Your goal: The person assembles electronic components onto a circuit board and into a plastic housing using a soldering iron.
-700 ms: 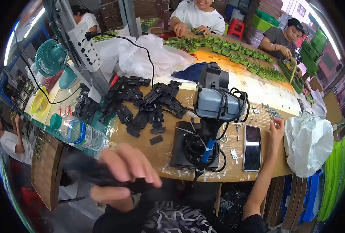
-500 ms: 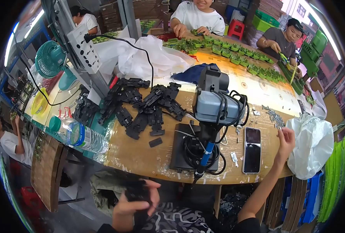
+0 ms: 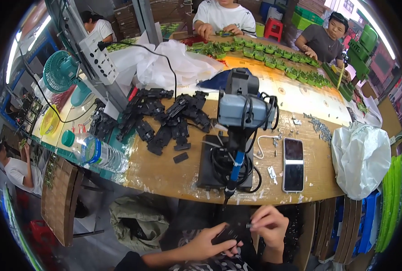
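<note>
On our side of the bench point(image 3: 165, 176), off its top and low in the view, we log the black part point(image 3: 230, 232); clock directions run from it. Left hand point(image 3: 205, 245), at eight: thumb and fingers clamped on the part. Right hand point(image 3: 272, 226), at three: thumb and fingertips pinched together on a grey piece point(image 3: 250, 225), too small for us to tell its kind. Whether piece and part touch, we cannot tell. We judge the step in hand to be lining the piece up with the part. The next move, by our estimate, calls for a steady left grip, the part's face kept exposed, and short travel of the right fingertips towards nine. Edges: the bench front curves across at twelve; the tool point(image 3: 238, 163) stands there, tip pointing down to the rim or beyond, so raising the part straight up could risk a knock. Open room: bare bench between ten and eleven, short of the black pile point(image 3: 162, 137). Towards one, the phone point(image 3: 293, 165) and loose metal bits point(image 3: 319, 127) crowd the way; the white bag point(image 3: 360, 160) bounds it at two. At nine, near the left hand, sits a green cloth point(image 3: 137, 221).
</note>
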`<state>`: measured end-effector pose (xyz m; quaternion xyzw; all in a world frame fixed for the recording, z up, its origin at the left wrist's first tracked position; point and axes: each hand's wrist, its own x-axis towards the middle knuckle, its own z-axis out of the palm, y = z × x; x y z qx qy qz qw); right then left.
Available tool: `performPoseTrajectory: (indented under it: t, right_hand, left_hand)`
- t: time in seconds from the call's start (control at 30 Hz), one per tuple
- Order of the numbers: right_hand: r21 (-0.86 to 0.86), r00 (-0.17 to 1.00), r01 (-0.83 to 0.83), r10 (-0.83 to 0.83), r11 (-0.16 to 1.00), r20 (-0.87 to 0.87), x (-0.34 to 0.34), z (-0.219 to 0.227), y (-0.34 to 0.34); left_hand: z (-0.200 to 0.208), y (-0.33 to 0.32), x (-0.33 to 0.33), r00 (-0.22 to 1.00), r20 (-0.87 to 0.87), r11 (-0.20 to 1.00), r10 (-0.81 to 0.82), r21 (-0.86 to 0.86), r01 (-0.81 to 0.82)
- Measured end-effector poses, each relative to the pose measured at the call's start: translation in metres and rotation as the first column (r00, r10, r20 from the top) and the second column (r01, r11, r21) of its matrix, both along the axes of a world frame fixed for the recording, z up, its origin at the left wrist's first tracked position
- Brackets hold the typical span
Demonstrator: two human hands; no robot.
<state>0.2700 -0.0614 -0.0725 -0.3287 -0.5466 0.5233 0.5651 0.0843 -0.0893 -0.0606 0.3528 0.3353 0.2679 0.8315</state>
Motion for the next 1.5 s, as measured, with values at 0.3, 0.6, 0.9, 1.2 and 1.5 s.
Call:
performPoseTrajectory:
  t: [0.3,0.6,0.9,1.2,1.5]
  right_hand:
    - [0.083,0.964,0.174,-0.187,0.981,0.190,0.012,0.031,0.026]
    - [0.159,0.976,-0.040,0.004,0.986,0.219,0.008,0.026,0.034]
    - [0.016,0.989,0.049,-0.046,0.999,-0.143,-0.012,0.004,0.015]
    - [-0.108,0.961,0.103,-0.127,0.989,-0.247,-0.033,-0.006,0.011]
    - [-0.176,0.940,0.136,-0.183,0.975,-0.289,-0.039,-0.011,0.011]
  left_hand:
    - [0.002,0.021,0.021,0.976,-0.085,0.953,0.198,0.248,-0.172]
    - [-0.005,0.017,0.018,0.966,-0.129,0.930,0.222,0.326,-0.170]
    - [-0.005,0.021,0.014,0.754,0.325,0.705,0.570,0.277,-0.652]
    - [-0.016,0.020,0.016,0.606,0.380,0.627,0.698,0.082,-0.774]
    - [-0.020,0.021,0.023,0.551,0.483,0.586,0.680,0.094,-0.805]
